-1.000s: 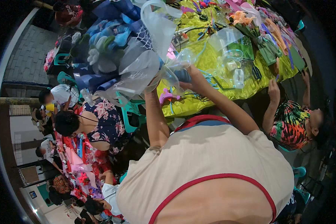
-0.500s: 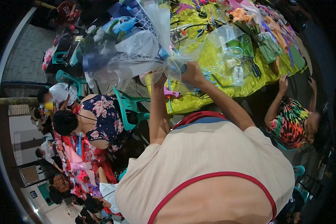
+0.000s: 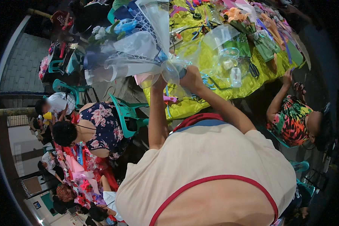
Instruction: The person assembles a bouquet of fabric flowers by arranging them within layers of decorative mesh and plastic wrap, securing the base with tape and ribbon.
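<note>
A bouquet [image 3: 139,49] wrapped in blue, white and clear sheets with white netting lies sideways in front of me, its wide end to the left. Blue and white flowers [image 3: 118,27] show at its upper left side. A large sheer, shiny ribbon bow [image 3: 172,71] sits at its narrow neck. My left hand [image 3: 158,81] is closed at the neck, its fingers partly hidden behind the ribbon and wrapping. Just right of the bow, my right hand [image 3: 191,79] wraps round the bouquet's handle end. Both hands hold it above the table's near left edge.
A table with a yellow cloth [image 3: 211,96] carries a clear ribbon roll [image 3: 235,77], scissors [image 3: 254,69], a pink glue gun [image 3: 170,98], cords and other flowers [image 3: 235,15]. Green chairs [image 3: 126,116] and a seated person [image 3: 101,124] are at left; another person [image 3: 292,120] sits at right.
The bouquet has shifted slightly and looks less blurred, with both hands still on it. The person at right has drawn one hand inward.
</note>
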Motion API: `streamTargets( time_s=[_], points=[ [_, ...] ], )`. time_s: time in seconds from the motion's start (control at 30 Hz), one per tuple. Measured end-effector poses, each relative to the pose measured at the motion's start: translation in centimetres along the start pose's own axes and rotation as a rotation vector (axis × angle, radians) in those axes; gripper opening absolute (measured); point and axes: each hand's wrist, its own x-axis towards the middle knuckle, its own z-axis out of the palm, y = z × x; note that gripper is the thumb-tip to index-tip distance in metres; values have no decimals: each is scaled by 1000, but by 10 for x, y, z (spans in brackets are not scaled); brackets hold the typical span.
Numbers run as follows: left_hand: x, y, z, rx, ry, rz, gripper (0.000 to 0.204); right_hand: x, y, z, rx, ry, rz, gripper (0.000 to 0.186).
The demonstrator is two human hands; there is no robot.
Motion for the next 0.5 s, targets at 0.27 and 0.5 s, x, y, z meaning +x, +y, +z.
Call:
streamTargets(
  time_s=[0.27, 0.5],
  points=[
    [-8, 12, 18, 244, 140, -44, 67, -19, -12, -5, 21, -118, -114, 51],
    [-18, 31, -19, -138, -184, -82, 60, -15, 15, -69, 217, -758, 19, 35]
  ],
)
